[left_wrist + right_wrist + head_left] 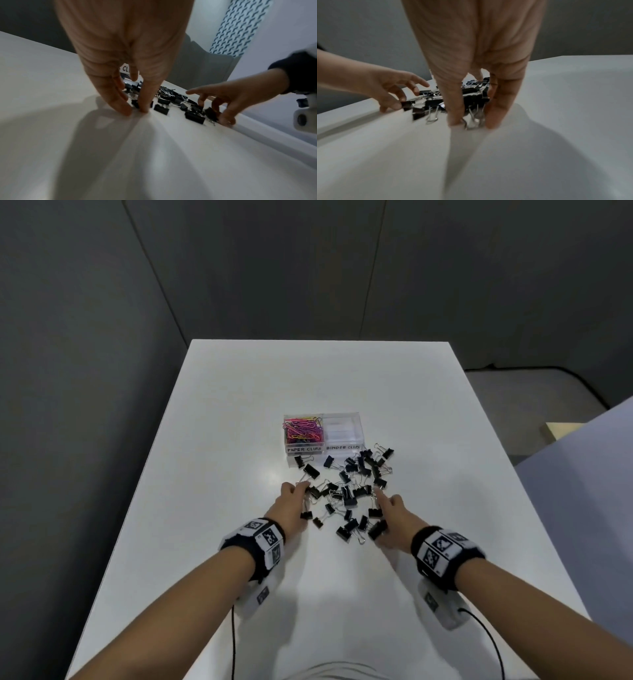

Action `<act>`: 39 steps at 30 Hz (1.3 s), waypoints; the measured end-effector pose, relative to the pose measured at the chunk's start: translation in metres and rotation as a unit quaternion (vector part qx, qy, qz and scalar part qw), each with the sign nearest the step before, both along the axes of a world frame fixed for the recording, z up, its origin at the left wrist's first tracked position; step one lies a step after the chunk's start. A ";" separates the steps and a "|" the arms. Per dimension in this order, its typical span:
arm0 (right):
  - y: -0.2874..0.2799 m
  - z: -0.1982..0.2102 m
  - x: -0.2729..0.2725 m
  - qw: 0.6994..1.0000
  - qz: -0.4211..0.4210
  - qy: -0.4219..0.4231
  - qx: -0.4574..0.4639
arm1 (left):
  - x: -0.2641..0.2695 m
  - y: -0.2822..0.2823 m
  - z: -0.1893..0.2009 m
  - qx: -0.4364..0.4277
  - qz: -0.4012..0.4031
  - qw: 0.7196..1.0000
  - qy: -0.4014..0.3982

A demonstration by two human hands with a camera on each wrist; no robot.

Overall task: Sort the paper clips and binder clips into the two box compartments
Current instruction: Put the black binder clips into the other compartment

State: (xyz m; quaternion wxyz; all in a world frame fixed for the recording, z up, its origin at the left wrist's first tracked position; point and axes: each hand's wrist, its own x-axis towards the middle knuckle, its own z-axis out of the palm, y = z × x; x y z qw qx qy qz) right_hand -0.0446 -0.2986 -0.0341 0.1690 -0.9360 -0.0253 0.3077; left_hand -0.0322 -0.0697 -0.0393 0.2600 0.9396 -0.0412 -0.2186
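Black binder clips [349, 491] are lying scattered on the white table [239, 405], just in front of the clear box [323, 436]. Left hand [291, 501] and right hand [390, 518] are flanking the pile, relaxed fingertips [144, 108] touching the tabletop beside clips, grasping none. Coloured paper clips [303, 428] are filling the box's left compartment.

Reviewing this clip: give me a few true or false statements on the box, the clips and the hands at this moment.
1. The paper clips lie in the left compartment of the box. True.
2. The compartment labelled binder clips is full. False: it looks empty.
3. The binder clips are scattered on the table. True.
4. The left hand is over the box. False: both it and the right hand are at the pile's near edge.
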 end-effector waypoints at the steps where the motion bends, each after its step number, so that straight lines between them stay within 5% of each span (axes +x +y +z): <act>1: 0.003 0.000 0.006 1.000 -0.010 -0.015 0.009 | 0.001 -0.003 0.000 0.010 -0.002 1.000 -0.014; 5: -0.001 0.003 0.021 0.995 -0.046 -0.085 -0.025 | 0.007 -0.002 0.003 0.048 -0.021 0.999 -0.009; 9: -0.010 -0.002 0.022 0.995 -0.043 -0.041 -0.085 | 0.015 0.000 0.006 0.074 -0.052 0.995 0.033; 39: 0.000 -0.006 0.035 0.992 -0.027 -0.123 0.008 | 0.031 -0.002 0.008 0.055 -0.108 0.992 -0.045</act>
